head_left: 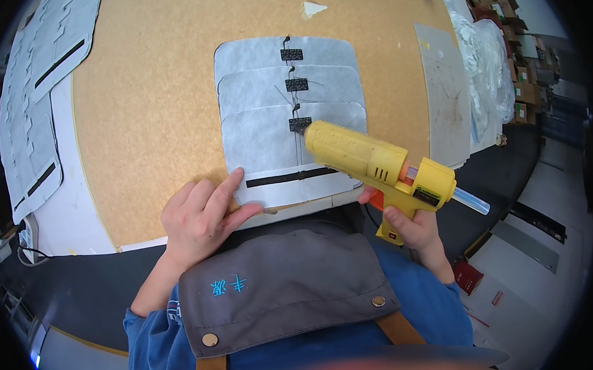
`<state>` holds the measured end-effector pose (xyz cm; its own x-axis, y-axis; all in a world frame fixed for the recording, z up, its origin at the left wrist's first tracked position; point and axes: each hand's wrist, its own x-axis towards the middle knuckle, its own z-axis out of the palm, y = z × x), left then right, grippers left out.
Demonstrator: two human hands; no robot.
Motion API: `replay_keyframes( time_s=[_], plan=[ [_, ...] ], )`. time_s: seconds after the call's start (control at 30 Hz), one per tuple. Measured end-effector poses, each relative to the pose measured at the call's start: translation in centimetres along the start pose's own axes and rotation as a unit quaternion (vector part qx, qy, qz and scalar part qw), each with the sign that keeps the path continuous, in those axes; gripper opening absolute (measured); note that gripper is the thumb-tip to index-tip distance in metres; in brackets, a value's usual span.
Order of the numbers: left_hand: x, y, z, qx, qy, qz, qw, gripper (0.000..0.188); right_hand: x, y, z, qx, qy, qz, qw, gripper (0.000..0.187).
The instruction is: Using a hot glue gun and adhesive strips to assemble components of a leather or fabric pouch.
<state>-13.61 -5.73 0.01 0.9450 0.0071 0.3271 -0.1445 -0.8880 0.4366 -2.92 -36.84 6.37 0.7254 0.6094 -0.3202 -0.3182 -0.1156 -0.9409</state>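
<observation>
Far left: a batch of pale grey panels (35, 110) is laid out overlapped at the edge of the brown-topped table (148, 112), black bars showing on two of them. A white power block (29, 235) with a dark cord is seen near the table's near-left corner.

Next, left hand (202, 219): index finger and thumb are spread apart, other fingers curled. Index tip is set on the near-left corner of the panel stack (261, 143), thumb tip at its near edge. Stack is located right and far of this hand, in the middle of the table. Three panels are staggered far to near, one dark textured patch (300, 124) exposed on each, a thin dark line run through the patches. A black strip (270, 181) is laid across the nearest panel. A white scrap (314, 9) is left beyond the stack.

Right of that: yellow glue gun (358, 154) is held over the stack's right half, nozzle at the nearest patch; contact can't be confirmed. Handle is gripped in the right hand (417, 231), fingers wrapped by the orange trigger. Clear glue stick (471, 201) is stuck out of the gun's rear.

Right edge of table: a grey sheet (446, 86), then clear plastic (493, 64), then cardboard boxes (524, 92) stacked beyond.
</observation>
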Motion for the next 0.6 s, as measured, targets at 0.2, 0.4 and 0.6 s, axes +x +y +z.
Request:
replay_keyframes(
  time_s=[0.2, 0.4, 0.6],
  plan=[
    [0.02, -0.09, 0.08, -0.004, 0.002, 0.002, 1.0, 0.051, -0.01, -0.02, -0.04, -0.003, -0.003, -0.007, 1.0, 0.049],
    [0.07, 0.01, 0.14, -0.001, 0.0, 0.0, 1.0, 0.051, 0.18, 0.19, -0.12, -0.009, -0.003, -0.018, 1.0, 0.048],
    [0.15, 0.03, 0.11, 0.004, -0.004, -0.003, 1.0, 0.051, 0.76, 0.37, 0.11, 0.014, 0.004, -0.009, 1.0, 0.049]
  ],
)
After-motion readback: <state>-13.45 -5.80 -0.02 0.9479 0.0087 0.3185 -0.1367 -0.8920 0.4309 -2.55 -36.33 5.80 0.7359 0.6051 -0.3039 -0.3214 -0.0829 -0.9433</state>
